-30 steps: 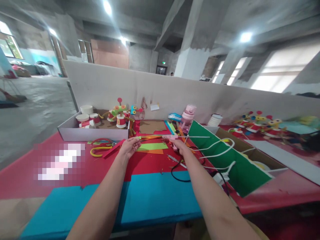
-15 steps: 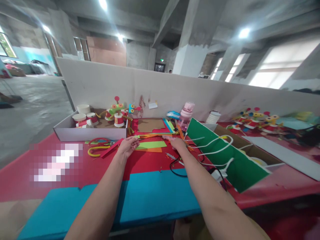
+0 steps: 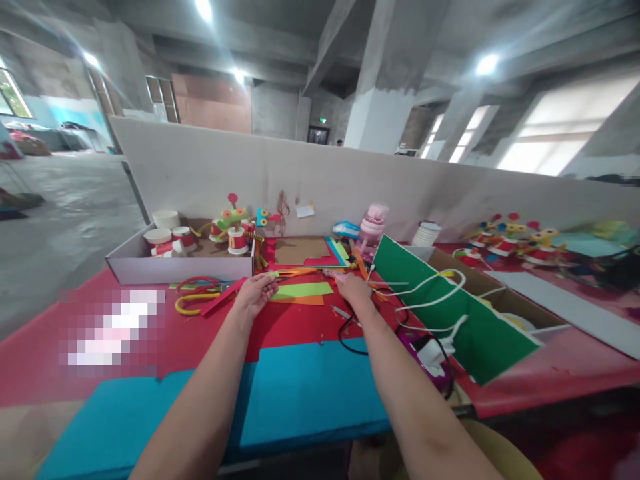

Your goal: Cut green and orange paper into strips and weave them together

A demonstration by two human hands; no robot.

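Observation:
My left hand (image 3: 256, 293) is closed, thumb and fingers pinching a small green paper piece (image 3: 275, 273) at their tips. Across from it my right hand (image 3: 354, 291) reaches over the right end of the paper strips, its fingers bent together; whatever they hold is too small to make out. Between the hands lies a light green paper strip (image 3: 304, 290), with an orange strip (image 3: 300, 300) showing along its near edge. Thin orange strips lie just beyond. A grey utility knife (image 3: 341, 311) is on the red table cover near my right hand.
Scissors with yellow handles (image 3: 184, 305) lie left of my left hand. A white box (image 3: 180, 269) with paper cups stands behind them. To the right are a green board (image 3: 445, 313), white cables and a purple power strip (image 3: 443, 380). A blue sheet (image 3: 320, 387) covers the front edge.
My right hand and forearm have shifted slightly left, uncovering more of the purple power strip. My left hand stays almost in place with the green piece.

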